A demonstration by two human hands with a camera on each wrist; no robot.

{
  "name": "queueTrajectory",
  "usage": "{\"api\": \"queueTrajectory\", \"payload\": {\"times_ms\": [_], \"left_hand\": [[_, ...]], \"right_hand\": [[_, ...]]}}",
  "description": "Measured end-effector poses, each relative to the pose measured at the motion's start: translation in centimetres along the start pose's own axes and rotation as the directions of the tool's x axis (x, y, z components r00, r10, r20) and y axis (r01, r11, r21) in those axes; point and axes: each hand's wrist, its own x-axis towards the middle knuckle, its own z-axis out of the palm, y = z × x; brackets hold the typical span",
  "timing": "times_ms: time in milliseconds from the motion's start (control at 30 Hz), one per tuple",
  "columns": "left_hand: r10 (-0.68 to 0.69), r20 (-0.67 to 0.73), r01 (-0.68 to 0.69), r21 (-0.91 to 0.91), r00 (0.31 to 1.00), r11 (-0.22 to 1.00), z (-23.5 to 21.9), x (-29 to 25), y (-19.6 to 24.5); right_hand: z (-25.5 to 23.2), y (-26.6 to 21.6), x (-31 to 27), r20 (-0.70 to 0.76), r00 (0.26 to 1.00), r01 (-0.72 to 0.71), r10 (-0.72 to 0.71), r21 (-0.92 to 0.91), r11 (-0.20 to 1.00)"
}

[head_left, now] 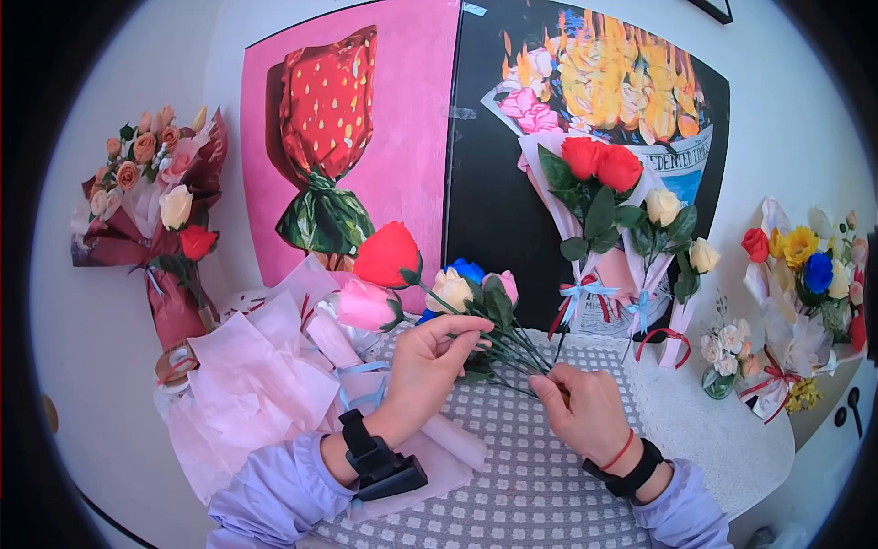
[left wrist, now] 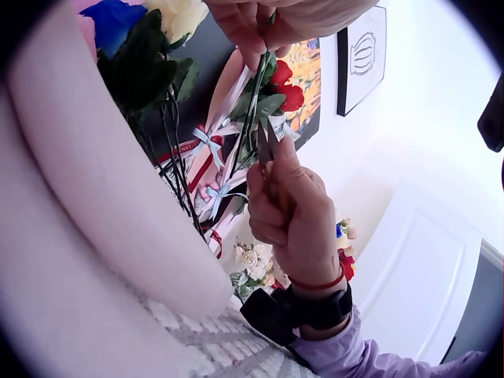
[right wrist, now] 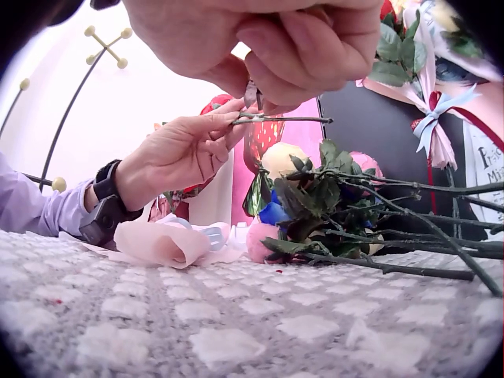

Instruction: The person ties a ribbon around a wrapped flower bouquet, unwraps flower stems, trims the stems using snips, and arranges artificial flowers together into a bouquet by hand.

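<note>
My left hand (head_left: 430, 361) pinches the green stem (right wrist: 291, 120) of a red rose (head_left: 386, 254), whose bloom leans out to the upper left. My right hand (head_left: 587, 416) grips scissors (left wrist: 268, 143); their pointed blades reach up beside the stem in the left wrist view, and the fingers mostly hide the handles. Behind and below the hands lies a loose bunch of artificial roses: a cream rose (right wrist: 285, 160), a blue rose (head_left: 468, 271) and pink roses, including one pink rose (head_left: 368, 305) at the left. Their dark stems (right wrist: 425, 236) point toward the right.
Pink wrapping paper (head_left: 247, 366) spreads over the table's left side, near a ribbon roll (head_left: 176, 366). Small wrapped roses (head_left: 599, 169) stand at the back right. Bouquets stand at the far left (head_left: 151, 183) and far right (head_left: 796, 274). A grey-white checked cloth (head_left: 549, 467) covers the front.
</note>
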Motion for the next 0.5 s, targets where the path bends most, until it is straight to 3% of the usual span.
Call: {"api": "queueTrajectory", "payload": {"times_ms": [500], "left_hand": [[0.001,0.046,-0.002,0.036,0.999,0.999,0.21,-0.15,0.00]], "right_hand": [[0.24,-0.02,-0.10,-0.027,0.999,0.027,-0.028,-0.015,1.000]]}}
